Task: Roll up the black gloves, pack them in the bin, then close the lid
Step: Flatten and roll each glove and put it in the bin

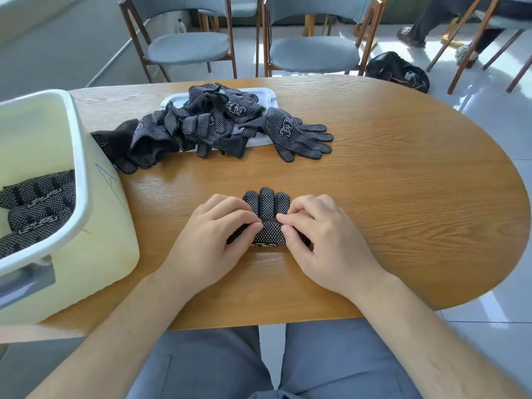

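Black knit glove with white grip dots (268, 226) lies on the oval wooden surface (403, 182) near its front edge, its cuff end partly rolled and its fingertips pointing away from the person. The left hand (213, 243) and the right hand (319, 237) both pinch the roll with curled fingers, one on each side. At the left stands a pale yellow plastic bin with a white rim (82, 168), holding rolled black gloves (37, 208). Farther back, a loose pile of black dotted gloves (207, 122) lies over a white rectangular lid (266, 95), with one flat glove (296, 136) at its right side.
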